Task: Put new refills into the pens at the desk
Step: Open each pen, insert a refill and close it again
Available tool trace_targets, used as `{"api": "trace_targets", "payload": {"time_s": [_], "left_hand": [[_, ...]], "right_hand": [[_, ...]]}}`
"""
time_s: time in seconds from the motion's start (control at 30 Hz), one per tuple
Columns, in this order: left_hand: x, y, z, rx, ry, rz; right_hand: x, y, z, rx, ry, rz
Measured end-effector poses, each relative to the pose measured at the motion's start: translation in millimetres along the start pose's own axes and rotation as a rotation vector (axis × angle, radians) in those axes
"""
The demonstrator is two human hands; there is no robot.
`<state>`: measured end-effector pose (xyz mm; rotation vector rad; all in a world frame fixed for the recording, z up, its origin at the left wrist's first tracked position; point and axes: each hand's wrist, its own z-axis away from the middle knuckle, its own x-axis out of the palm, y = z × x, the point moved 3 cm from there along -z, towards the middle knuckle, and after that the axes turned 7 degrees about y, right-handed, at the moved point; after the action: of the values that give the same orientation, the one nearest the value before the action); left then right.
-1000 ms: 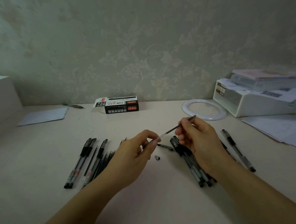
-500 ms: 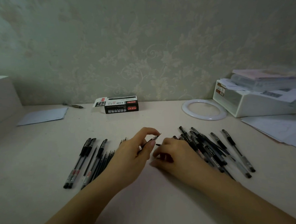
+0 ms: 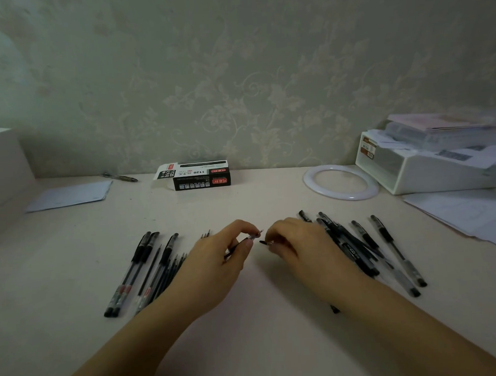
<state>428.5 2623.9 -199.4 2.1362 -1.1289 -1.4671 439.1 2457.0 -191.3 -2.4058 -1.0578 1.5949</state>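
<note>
1. Head view: left hand [image 3: 230,255] pinches a pen barrel [image 3: 245,241], long axis running from near-left to far-right, open end toward the right hand [image 3: 294,243].
2. Right hand, just beside the barrel, pinches a small dark piece [image 3: 263,242]; which part, unclear.
3. Left of the barrel: three pens [image 3: 142,268] plus loose refills [image 3: 171,273], uncountable. Right: a pen pile [image 3: 359,248], roughly seven.
4. Beyond the barrel: one refill box [image 3: 200,177].

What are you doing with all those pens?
A person is putting new refills into pens at a desk. The left hand pinches a thin pen part, and the right hand pinches a small dark piece right next to it. One group of pens and loose refills lies on the left, another pile of pens on the right. An opened refill box sits by the wall.
</note>
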Motion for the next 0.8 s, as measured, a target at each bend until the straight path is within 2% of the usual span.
{"api": "trace_targets", "payload": {"time_s": [0.1,0.2,0.27,0.5,0.7,0.8], "left_hand": [[-0.5,-0.5,-0.4,-0.007,-0.001,-0.005],[-0.3,0.8,-0.2,-0.008,-0.016,0.019],[-0.1,2.6,0.3,0.001,-0.031,0.035],[-0.8,8.1,0.1,0.029,-0.037,0.091],[-0.2,7.4,0.1,0.031,-0.043,0.071],[0.3,8.4,0.9,0.046,-0.047,0.08]], "right_hand": [[-11.7,3.9,2.9,0.171,0.19,-0.297],[-13.8,8.0,4.9,0.361,0.248,-0.62],[-13.1,8.1,4.3,0.423,0.254,-0.732],[-4.1,6.1,4.9,0.497,0.174,-0.89],[-6.6,12.7,4.0,0.544,0.241,-0.982],[-4.6,9.0,4.0,0.505,0.163,-1.015]]}}
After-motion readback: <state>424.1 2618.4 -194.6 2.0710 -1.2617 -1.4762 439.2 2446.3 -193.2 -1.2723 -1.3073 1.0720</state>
